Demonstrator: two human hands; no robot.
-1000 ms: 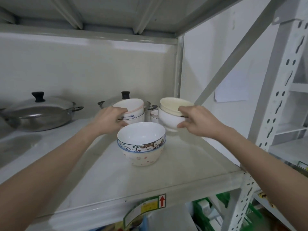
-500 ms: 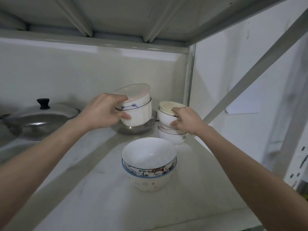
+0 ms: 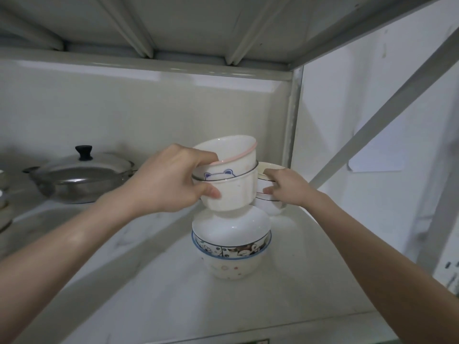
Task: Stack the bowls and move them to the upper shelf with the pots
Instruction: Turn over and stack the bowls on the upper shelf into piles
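My left hand (image 3: 169, 180) grips a pair of nested white bowls (image 3: 231, 180), the inner one pink-rimmed with a blue bear. It holds them in the air just above a stack of patterned bowls (image 3: 232, 247) standing on the shelf (image 3: 149, 294). My right hand (image 3: 285, 186) grips a cream bowl stack (image 3: 269, 194) standing behind and to the right, near the corner post. Part of that stack is hidden by the raised bowls and my fingers.
A steel pot with a black-knobbed lid (image 3: 79, 177) stands at the back left of the shelf. More pot edges (image 3: 2, 197) show at the far left. A grey upright post (image 3: 294, 120) and a diagonal brace (image 3: 387, 112) bound the right side.
My left hand has lifted the two nested bowls and carried them right, over the patterned stack. My right hand has stayed on the cream stack by the post. The camera has tilted upward.
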